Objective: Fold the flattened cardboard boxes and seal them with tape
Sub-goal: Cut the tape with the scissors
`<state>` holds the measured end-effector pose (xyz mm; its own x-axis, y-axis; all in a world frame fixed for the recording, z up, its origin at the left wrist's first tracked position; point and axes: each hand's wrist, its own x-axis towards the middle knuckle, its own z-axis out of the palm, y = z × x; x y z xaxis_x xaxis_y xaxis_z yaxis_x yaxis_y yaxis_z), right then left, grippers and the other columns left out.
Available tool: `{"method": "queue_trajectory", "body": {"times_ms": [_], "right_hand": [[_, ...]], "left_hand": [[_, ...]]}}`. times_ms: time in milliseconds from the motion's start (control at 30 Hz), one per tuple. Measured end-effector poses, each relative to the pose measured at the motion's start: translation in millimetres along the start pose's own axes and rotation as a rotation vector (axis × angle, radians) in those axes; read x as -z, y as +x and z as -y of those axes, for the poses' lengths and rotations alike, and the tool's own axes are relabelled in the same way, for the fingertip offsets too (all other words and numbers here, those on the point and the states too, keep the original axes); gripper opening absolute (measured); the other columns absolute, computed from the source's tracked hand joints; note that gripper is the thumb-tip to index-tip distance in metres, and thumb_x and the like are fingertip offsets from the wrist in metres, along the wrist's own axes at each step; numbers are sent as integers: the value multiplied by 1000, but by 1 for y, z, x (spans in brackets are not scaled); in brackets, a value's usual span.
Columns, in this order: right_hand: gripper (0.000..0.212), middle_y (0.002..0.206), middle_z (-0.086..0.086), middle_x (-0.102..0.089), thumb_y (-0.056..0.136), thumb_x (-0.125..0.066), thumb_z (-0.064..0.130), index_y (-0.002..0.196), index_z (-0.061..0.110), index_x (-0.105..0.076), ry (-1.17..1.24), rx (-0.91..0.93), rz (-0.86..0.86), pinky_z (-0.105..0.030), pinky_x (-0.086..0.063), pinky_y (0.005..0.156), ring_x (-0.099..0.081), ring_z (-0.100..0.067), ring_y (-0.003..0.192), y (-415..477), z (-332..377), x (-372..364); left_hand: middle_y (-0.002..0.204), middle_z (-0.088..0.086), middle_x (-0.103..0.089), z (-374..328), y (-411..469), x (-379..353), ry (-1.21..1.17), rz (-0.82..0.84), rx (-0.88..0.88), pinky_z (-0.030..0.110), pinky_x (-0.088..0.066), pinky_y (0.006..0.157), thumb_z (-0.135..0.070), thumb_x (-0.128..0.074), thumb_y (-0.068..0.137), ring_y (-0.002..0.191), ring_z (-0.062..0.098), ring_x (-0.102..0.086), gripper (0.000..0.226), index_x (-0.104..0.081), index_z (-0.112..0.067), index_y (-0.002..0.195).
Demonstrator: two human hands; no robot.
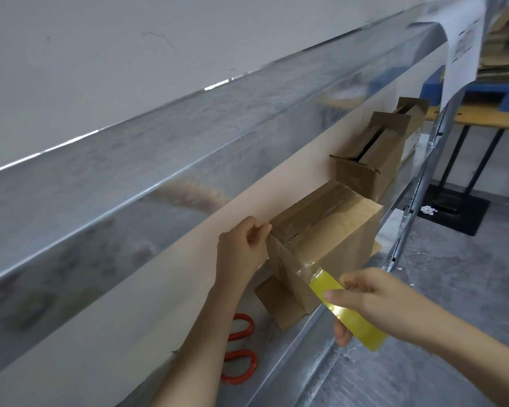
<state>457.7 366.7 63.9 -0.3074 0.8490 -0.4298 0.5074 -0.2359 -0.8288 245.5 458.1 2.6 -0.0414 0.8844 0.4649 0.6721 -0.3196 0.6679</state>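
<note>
The long galvanised metal shelf (pixel 312 342) is carrying the work, and the brown cardboard box (pixel 335 242) is sitting on it near the front lip, its back close to the beige wall panel. Two more folded brown boxes (pixel 373 163) are standing just behind it along the same shelf.

The step in hand looks like running tape over the top seam and down the near end face. To do it well, the person should be keeping the strip of clear tape (pixel 304 267) taut and centred on the seam, drawing the roll straight down so the strip is not wandering sideways, then rubbing it flat before cutting. The orange-handled scissors (pixel 241 348) are lying on the shelf, partly hidden under the left forearm, within reach for that cut.

The right hand (pixel 373 298) is grasping the yellowish roll of packing tape (pixel 347 311), fingers and thumb curling round it, below and in front of the box's lower corner. The left hand (pixel 241 248) is pinching the strip at the box's top near edge, anchoring it there.

The box is looking squared up, its top flaps closed and already glossy with tape along the seam. Loose flaps are sticking out at its base, so the underside may not be sealed yet.
</note>
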Motion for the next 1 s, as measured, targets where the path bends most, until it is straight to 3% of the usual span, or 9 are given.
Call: {"method": "queue_trajectory", "body": {"times_ms": [67, 167, 233, 400, 600, 833, 933, 1000], "right_hand": [[43, 70, -11, -74, 95, -56, 31, 102, -11, -56, 10, 2, 5, -44, -52, 82, -72, -23, 72, 0, -1, 2], [46, 72, -12, -74, 95, -56, 31, 101, -14, -54, 26, -14, 27, -47, -52, 85, -73, -24, 72, 1, -2, 4], [47, 73, -12, -74, 95, -56, 33, 102, -13, -53, 18, -33, 40, -51, -51, 89, -73, -24, 75, 0, -4, 6], [35, 74, -11, -74, 95, -55, 33, 90, -1, -58, -8, -27, 56, -52, -49, 92, -73, -24, 77, 0, -5, 10], [41, 75, -10, -75, 94, -56, 35, 94, -5, -57, -22, -19, 39, -53, -48, 91, -71, -31, 83, -1, 0, 9], [45, 74, -9, -75, 95, -55, 35, 103, -9, -56, -14, 1, 18, -49, -47, 90, -70, -30, 85, -2, -1, 6], [44, 74, -8, -75, 95, -55, 36, 102, -8, -57, -17, 2, 25, -48, -47, 92, -72, -23, 80, -1, -1, 6], [46, 74, -8, -75, 95, -55, 36, 103, -9, -55, -19, 0, 26, -46, -48, 91, -71, -18, 75, 0, -2, 7]], "left_hand": [[81, -19, -69, 5, 4, 3, -94, 57, 35, 4, -45, 72, -22, -68, 89, 80, -3, -66, 7, -73, -18, 90], [102, -12, -73, 17, 10, 10, -254, 204, 67, 17, -51, 89, -13, -69, 87, 98, 1, -67, 22, -73, -15, 109], [105, -8, -74, 22, 14, 13, -301, 247, 55, 24, -52, 92, -9, -71, 85, 101, 6, -68, 26, -73, -18, 109], [94, -9, -75, 20, 36, 21, -170, 340, -146, 19, -52, 85, -7, -74, 81, 90, 3, -69, 21, -76, -17, 99], [93, 2, -76, 22, 51, 22, 131, 390, -397, 24, -52, 77, -7, -74, 82, 83, 14, -71, 16, -77, -9, 97], [80, 6, -73, 16, 55, 23, 270, 386, -512, 34, -54, 65, -6, -75, 80, 72, 21, -68, 3, -74, -5, 82], [69, 2, -64, 9, 54, 23, 375, 367, -630, 28, -45, 50, -7, -83, 70, 62, 17, -59, 17, -66, -8, 69], [73, 1, -62, 6, 54, 23, 407, 333, -681, 23, -37, 53, -8, -86, 65, 65, 16, -56, 20, -68, -10, 71]]}}
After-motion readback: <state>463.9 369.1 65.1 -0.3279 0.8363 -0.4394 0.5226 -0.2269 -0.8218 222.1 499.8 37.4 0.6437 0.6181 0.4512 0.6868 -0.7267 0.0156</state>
